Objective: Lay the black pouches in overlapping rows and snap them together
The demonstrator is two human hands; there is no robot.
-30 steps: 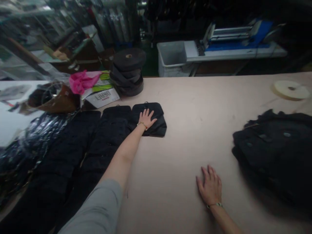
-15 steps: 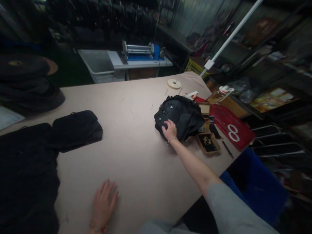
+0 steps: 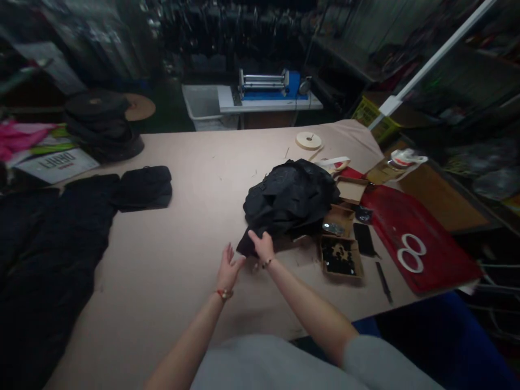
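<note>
A heap of black fabric [image 3: 290,195] lies on the pinkish table [image 3: 190,238], right of its middle. My right hand [image 3: 262,246] pinches the front left corner of that fabric between thumb and fingers. Just left of it, my left hand [image 3: 229,268] has its fingers apart and holds nothing; a small gap separates it from the fabric corner. Beside the heap on the right sit an open box of small black pieces [image 3: 341,257] and a box with metal parts [image 3: 338,221].
Black fabric pieces [image 3: 52,233] cover the table's left side. A tape roll [image 3: 309,141] lies at the back. To the right are a phone [image 3: 364,239], a black tool [image 3: 383,281], a red bag [image 3: 426,244] with white rings and a bottle [image 3: 394,165].
My right hand has moved from the heap's top to its front left corner and closed on it. My left hand has come forward and right beside it. The camera view has shifted left.
</note>
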